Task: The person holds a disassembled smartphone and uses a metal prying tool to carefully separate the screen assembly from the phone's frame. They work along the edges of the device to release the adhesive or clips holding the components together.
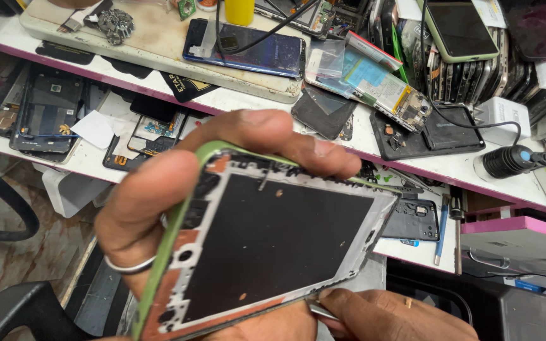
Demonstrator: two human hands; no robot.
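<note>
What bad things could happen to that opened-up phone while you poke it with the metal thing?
1. The right hand presses a thin metal tool at the phone frame edge; it might slip and scratch the inside or jab a finger.
2. The left hand holds the frame in the air by its green rim, so it could drop onto the cluttered workbench.

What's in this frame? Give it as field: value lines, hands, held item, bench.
left hand: grips an opened phone frame by its green edge, ring on one finger
right hand: pinches a thin metal tool at the frame's lower edge
frame: black inner panel facing up, tilted
bench: white with pink edge, strewn with phone parts
blue phone: lies flat on the upper shelf
</note>
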